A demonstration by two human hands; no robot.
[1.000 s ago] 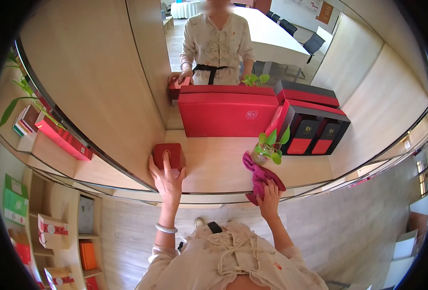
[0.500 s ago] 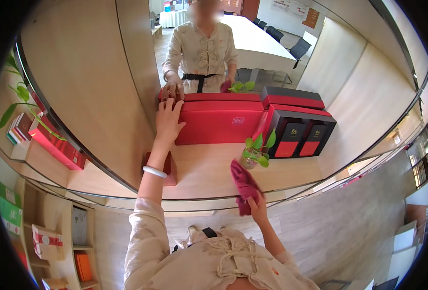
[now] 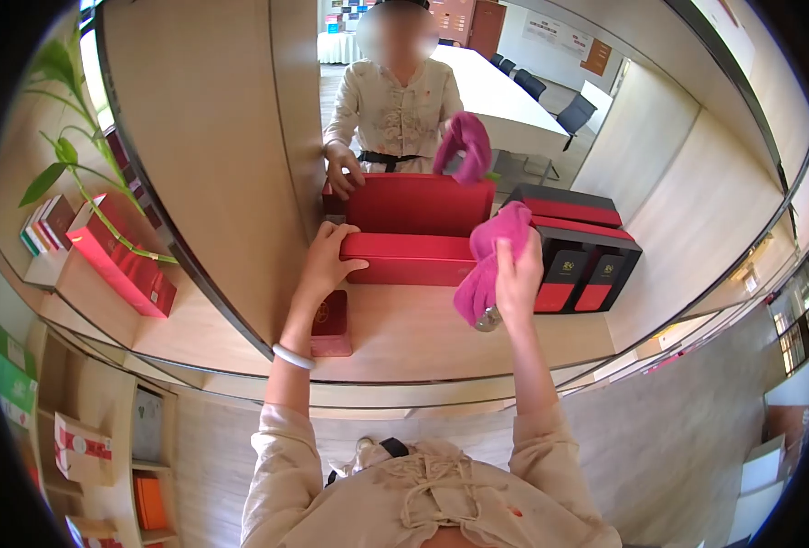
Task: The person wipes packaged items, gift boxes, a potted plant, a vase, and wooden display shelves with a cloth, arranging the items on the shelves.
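My left hand (image 3: 327,262) grips the left end of a long red box (image 3: 409,260), fingers over its top edge and thumb at the front. The box leans forward, toward me, on the wooden shelf (image 3: 413,342). My right hand (image 3: 518,281) holds a bunched magenta cloth (image 3: 500,242) near the box's right end. Behind the cloth, a small glass jar (image 3: 488,320) shows only at its bottom; its plant is hidden. A small dark-red box (image 3: 331,324) stands beneath my left wrist.
Black-and-red gift boxes (image 3: 587,265) stand at the shelf's right. A mirror (image 3: 532,128) behind reflects me, the box and the room. A wooden side panel (image 3: 194,137) rises at left; beyond it are a leafy plant (image 3: 62,151) and a red book-like box (image 3: 121,260).
The long red box has tipped forward from upright, with my left hand on it. My right hand has raised the cloth from the shelf's front edge to the box's right end.
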